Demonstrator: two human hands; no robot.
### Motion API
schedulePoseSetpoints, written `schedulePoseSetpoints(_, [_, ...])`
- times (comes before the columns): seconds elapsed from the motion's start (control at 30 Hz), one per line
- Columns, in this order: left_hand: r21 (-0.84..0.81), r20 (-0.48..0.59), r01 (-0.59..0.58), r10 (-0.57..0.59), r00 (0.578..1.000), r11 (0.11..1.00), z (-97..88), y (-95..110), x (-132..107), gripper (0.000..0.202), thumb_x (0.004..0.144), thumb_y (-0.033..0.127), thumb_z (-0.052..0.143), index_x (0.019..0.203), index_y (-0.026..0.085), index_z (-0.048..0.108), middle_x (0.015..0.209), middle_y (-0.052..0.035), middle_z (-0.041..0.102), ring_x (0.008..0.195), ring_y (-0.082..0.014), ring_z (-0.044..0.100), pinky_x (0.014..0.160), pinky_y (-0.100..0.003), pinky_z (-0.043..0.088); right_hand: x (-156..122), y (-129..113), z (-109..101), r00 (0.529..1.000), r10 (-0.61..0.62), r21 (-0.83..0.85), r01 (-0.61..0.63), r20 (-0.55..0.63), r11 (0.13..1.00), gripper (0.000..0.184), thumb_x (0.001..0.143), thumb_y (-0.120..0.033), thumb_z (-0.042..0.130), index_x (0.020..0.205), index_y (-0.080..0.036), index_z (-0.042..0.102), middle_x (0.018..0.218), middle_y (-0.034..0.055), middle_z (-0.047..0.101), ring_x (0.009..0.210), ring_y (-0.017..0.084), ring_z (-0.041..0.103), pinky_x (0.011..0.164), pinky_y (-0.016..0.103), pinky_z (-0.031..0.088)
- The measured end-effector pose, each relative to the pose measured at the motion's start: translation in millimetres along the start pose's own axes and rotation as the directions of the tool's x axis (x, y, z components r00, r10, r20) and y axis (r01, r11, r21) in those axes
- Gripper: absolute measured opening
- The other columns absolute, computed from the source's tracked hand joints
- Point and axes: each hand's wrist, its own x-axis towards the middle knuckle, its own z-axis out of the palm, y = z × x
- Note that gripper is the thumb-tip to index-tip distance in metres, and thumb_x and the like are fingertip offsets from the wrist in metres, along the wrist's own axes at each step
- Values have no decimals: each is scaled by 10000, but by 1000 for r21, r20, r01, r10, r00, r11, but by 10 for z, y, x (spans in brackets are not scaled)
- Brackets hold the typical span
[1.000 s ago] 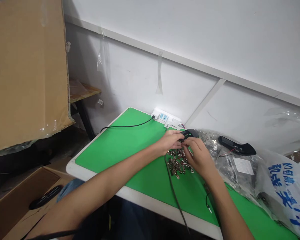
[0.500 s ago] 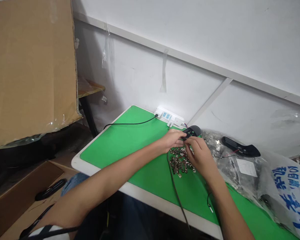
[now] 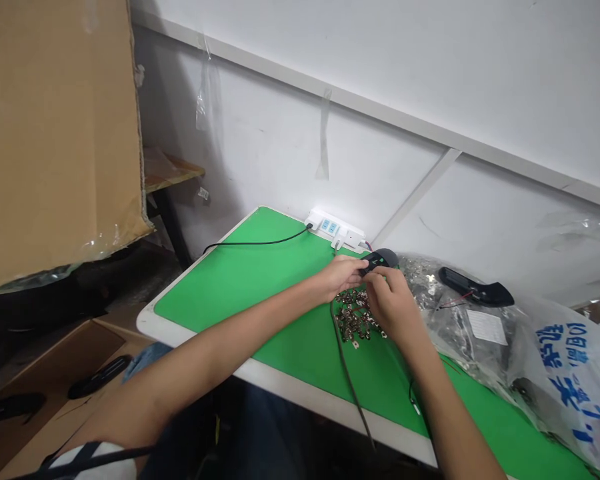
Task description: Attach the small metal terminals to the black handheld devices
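My left hand (image 3: 341, 276) is closed on a black plastic housing (image 3: 386, 257) with a rounded end, held just above the table. Fingers of my right hand (image 3: 389, 293) are pinched together at the near side of the same housing; whether a small part sits between them is hidden. Below both hands lies a pile of small shiny metal pieces (image 3: 353, 317) on the green table mat (image 3: 280, 267). A dark cord (image 3: 347, 373) runs from the pile over the table's front edge.
A white power strip (image 3: 333, 229) with plugs and a black cable (image 3: 260, 243) lies by the wall. To the right, plastic bags (image 3: 545, 367) carry another black housing (image 3: 475, 288). A cardboard box (image 3: 55, 363) with black parts stands lower left; a big carton (image 3: 60, 127) hangs above it.
The whole view has shifted slightly, so things sit a little further left and up. My hands stay at the black housing, with the right fingers slightly more curled in.
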Motion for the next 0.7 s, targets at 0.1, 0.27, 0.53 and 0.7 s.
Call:
schedulePoseSetpoints(0.1, [7,-16,-4,4,1000,1000,7,13,-12,109,906,135,678,797,129,680,770,-75,723,692,-127,647,807,-270,528,-13,8,11,1000,5,-14,-5,13,1000,219,988,-99,445,1072,-187,628,1080,127,625,1024,265,566,862,401,534])
schedulePoseSetpoints(0.27, [1,-49,7,-7,999,1000,19,21,-29,181,938,112,613,762,128,653,726,-67,704,646,-116,635,732,-237,512,-35,46,60,999,8,7,-8,44,1000,294,961,-86,420,1110,-209,643,1100,119,632,1042,273,577,892,432,546])
schedulePoseSetpoints(0.53, [-43,-83,22,-25,996,999,11,-8,-15,159,925,91,616,773,123,650,692,-66,692,638,-121,645,694,-222,535,-38,67,107,996,-42,50,38,73,998,274,983,-94,420,1115,-219,625,1080,106,637,1040,261,583,1110,520,481])
schedulePoseSetpoints(0.7, [-76,-75,3,-8,997,997,8,-4,-16,156,923,72,606,779,125,640,692,-60,688,630,-117,648,688,-222,543,-23,85,120,996,-73,45,71,56,996,282,976,-80,409,1112,-211,619,1082,111,648,1040,259,581,1116,526,468])
